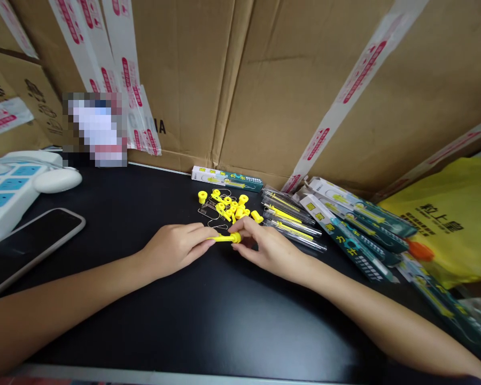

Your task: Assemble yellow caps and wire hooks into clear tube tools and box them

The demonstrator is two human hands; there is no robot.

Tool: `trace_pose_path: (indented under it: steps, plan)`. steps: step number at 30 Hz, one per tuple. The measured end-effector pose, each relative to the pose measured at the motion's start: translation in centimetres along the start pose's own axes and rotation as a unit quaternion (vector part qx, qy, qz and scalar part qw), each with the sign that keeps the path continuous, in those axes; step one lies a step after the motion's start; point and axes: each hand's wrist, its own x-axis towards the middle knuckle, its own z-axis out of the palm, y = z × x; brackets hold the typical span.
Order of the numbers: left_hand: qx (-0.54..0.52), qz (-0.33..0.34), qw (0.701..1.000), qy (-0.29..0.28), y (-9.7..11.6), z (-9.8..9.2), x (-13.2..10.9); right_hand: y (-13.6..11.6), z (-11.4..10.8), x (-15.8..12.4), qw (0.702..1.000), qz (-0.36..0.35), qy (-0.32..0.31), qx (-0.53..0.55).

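Note:
My left hand [176, 247] and my right hand [264, 246] meet over the black table [208, 321]. Between their fingertips lies a thin yellow stick [224, 238] with a round yellow cap at its right end. The left fingers pinch the stick's left end, and the right fingers close around the capped end. Just beyond the hands lies a pile of small yellow caps [228, 206] mixed with thin wire springs [210, 215].
Clear tubes with yellow sticks [292, 222] and several green-and-white boxes [344, 230] lie to the right, beside a yellow bag [449, 219]. One more box [226, 178] sits at the back. A phone [32, 240], a white mouse [57, 179] and a power strip [4, 192] occupy the left. Cardboard cartons [264, 80] wall the back.

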Motion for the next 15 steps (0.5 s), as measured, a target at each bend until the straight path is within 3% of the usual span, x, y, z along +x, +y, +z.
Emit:
trace_pose_path:
  steps: [7,15]
  plan:
    - [-0.007,0.0,1.0,-0.001,-0.04,0.18,-0.05,0.58,-0.39,-0.15,0.981,-0.113,0.045,-0.153]
    - [-0.025,0.025,0.999,-0.015,-0.05,0.26,-0.09,0.65,0.23,-0.11,0.993,-0.095,0.024,-0.066]
